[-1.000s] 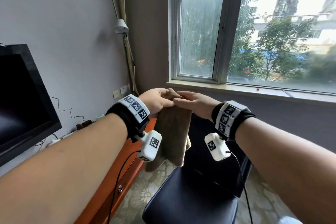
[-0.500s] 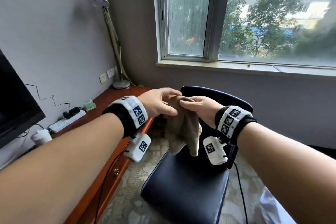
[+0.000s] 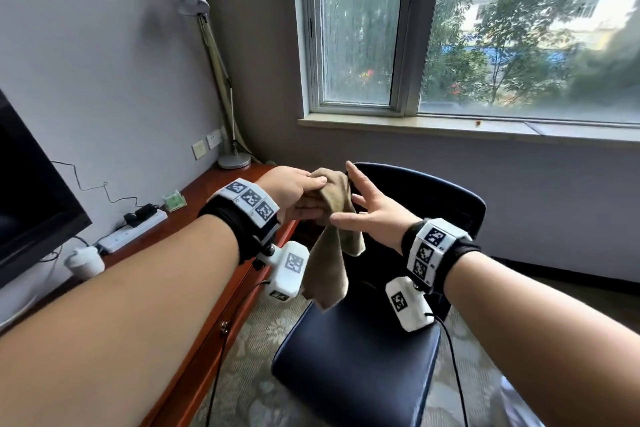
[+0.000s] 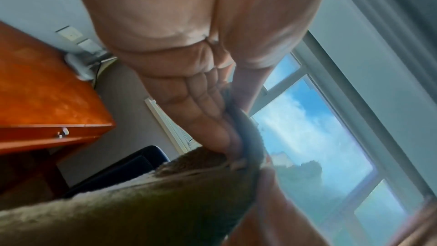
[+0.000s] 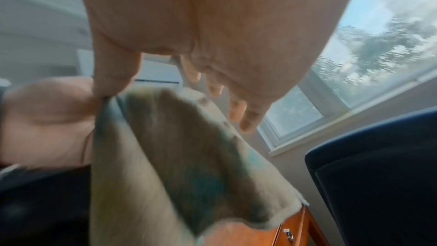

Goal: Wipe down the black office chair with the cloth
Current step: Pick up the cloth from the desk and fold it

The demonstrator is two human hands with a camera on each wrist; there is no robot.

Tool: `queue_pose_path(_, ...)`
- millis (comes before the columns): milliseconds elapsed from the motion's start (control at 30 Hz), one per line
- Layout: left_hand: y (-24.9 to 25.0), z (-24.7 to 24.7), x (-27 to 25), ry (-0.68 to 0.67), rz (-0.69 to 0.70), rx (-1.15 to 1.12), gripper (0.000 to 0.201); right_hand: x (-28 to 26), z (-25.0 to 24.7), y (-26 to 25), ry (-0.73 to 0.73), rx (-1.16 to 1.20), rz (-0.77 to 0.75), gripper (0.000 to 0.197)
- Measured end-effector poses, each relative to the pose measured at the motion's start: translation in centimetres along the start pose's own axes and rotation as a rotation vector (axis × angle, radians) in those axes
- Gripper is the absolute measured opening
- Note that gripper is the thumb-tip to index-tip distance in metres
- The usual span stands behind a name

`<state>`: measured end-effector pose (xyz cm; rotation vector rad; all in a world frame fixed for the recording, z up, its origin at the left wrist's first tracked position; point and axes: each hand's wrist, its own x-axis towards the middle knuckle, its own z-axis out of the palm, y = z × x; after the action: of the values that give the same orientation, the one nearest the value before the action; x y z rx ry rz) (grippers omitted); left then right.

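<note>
While the left hand (image 3: pixel 299 192) is gripping the tan cloth (image 3: pixel 332 236) above the black office chair (image 3: pixel 360 357) in the head view, the right hand (image 3: pixel 375 215) is now spreading open, its earlier pinch released. Both wrist views are showing the cloth (image 4: pixel 141 203) (image 5: pixel 179 156) hanging.

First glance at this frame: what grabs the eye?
The tan cloth, held in midair at centre frame: the left hand grips its top while the right hand is spread open beside it. Below and behind them sits the black office chair, not touched by the cloth. Behind, a large bright window fills the upper right.
</note>
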<state>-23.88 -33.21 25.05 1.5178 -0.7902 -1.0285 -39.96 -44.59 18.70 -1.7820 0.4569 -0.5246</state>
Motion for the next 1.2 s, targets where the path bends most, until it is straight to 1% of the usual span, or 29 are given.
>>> queue_pose_path(33, 0.0, 0.0, -0.2, -0.015, -0.003, -0.035, 0.013, 0.3, 0.3, 0.2, -0.006, -0.01, -0.03, 0.113)
queue_pose_path(67, 0.0, 0.1, -0.3, -0.026, -0.007, -0.067, 0.014, 0.6, 0.5, 0.2, 0.004, -0.022, -0.057, 0.115)
queue_pose_path(100, 0.0, 0.1, -0.4, -0.03, -0.005, -0.092, 0.015, 0.9, 0.7, 0.2, 0.03, -0.049, -0.087, 0.111)
queue_pose_path(167, 0.1, -0.2, -0.4, -0.003, 0.009, -0.097, 0.019, 1.3, 1.0, -0.3, 0.124, -0.185, -0.152, 0.091)
queue_pose_path(233, -0.1, -0.7, -0.5, 0.039, -0.027, -0.052, 0.031, 1.7, 1.1, -0.4, 0.235, -0.248, -0.21, 0.066)
queue_pose_path(267, -0.3, -1.0, -0.6, 0.053, -0.086, -0.012, 0.04, 1.9, 1.2, -0.4, 0.295, -0.218, -0.223, 0.057)
queue_pose_path(333, -1.6, -1.3, -1.0, 0.039, -0.263, 0.098, 0.051, 2.2, 1.1, -0.6, 0.382, -0.131, -0.231, 0.047)
queue_pose_path(400, -3.6, -1.2, -1.8, -0.051, -0.441, 0.209, 0.049, 2.6, 1.1, -1.0, 0.415, -0.057, -0.226, 0.044)
queue_pose_path(433, -4.7, -0.9, -2.3, -0.109, -0.5, 0.237, 0.044, 2.7, 1.2, -1.3, 0.41, -0.007, -0.223, 0.044)
queue_pose_path(467, -5.6, -0.5, -2.8, -0.17, -0.534, 0.238, 0.04, 2.7, 1.4, -1.7, 0.398, 0.061, -0.222, 0.045)
queue_pose_path(500, -6.5, -0.3, -3.0, -0.216, -0.536, 0.218, 0.037, 2.6, 1.6, -2.1, 0.381, 0.142, -0.219, 0.045)
queue_pose_path(533, -7.2, -0.1, -2.9, -0.231, -0.515, 0.18, 0.038, 2.6, 1.8, -2.4, 0.361, 0.216, -0.216, 0.044)
queue_pose_path(567, -7.7, 0.0, -2.7, -0.215, -0.478, 0.132, 0.042, 2.6, 2.0, -2.7, 0.346, 0.27, -0.209, 0.041)
queue_pose_path(600, -7.9, 0.0, -2.3, -0.168, -0.43, 0.075, 0.044, 2.7, 2.2, -2.9, 0.337, 0.299, -0.197, 0.037)
queue_pose_path(633, -7.8, 0.1, -1.9, -0.097, -0.376, 0.012, 0.042, 2.7, 2.3, -3.1, 0.334, 0.309, -0.186, 0.031)
queue_pose_path(667, -7.4, 0.1, -1.7, -0.016, -0.314, -0.048, 0.034, 2.7, 2.3, -3.2, 0.337, 0.297, -0.177, 0.027)
queue_pose_path(733, -6.2, -0.1, -1.4, 0.111, -0.188, -0.146, 0.019, 2.8, 2.2, -3.3, 0.358, 0.204, -0.169, 0.023)
queue_pose_path(800, -4.7, -0.4, -1.6, 0.148, -0.089, -0.197, 0.017, 2.8, 1.9, -3.1, 0.382, 0.017, -0.172, 0.026)
queue_pose_path(833, -4.1, -0.6, -1.7, 0.151, -0.049, -0.204, 0.018, 2.7, 1.8, -3.1, 0.381, -0.072, -0.167, 0.027)
queue_pose_path(900, -3.1, -0.5, -2.1, 0.128, 0.004, -0.218, 0.024, 2.3, 1.9, -3.0, 0.369, -0.2, -0.164, 0.037)
queue_pose_path(967, -2.4, -0.3, -2.5, 0.038, 0.02, -0.25, 0.039, 2.0, 2.1, -3.1, 0.377, -0.243, -0.158, 0.041)
queue_pose_path(1033, -1.9, -0.1, -3.0, -0.089, -0.001, -0.201, 0.054, 2.0, 2.7, -3.5, 0.389, -0.218, -0.132, 0.034)
queue_pose_path(1067, -1.8, 0.0, -3.2, -0.136, -0.01, -0.152, 0.054, 2.0, 3.1, -3.8, 0.388, -0.148, -0.114, 0.032)
queue_pose_path(1100, -1.8, 0.2, -3.4, -0.158, -0.013, -0.112, 0.051, 2.1, 3.5, -4.0, 0.379, -0.039, -0.102, 0.035)
queue_pose_path(1167, -2.0, 0.5, -3.6, -0.136, -0.007, -0.086, 0.049, 2.1, 4.2, -4.6, 0.342, 0.239, -0.063, 0.044)
queue_pose_path(1200, -2.1, 0.6, -3.7, -0.115, -0.002, -0.095, 0.051, 1.9, 4.4, -4.8, 0.307, 0.365, -0.051, 0.041)
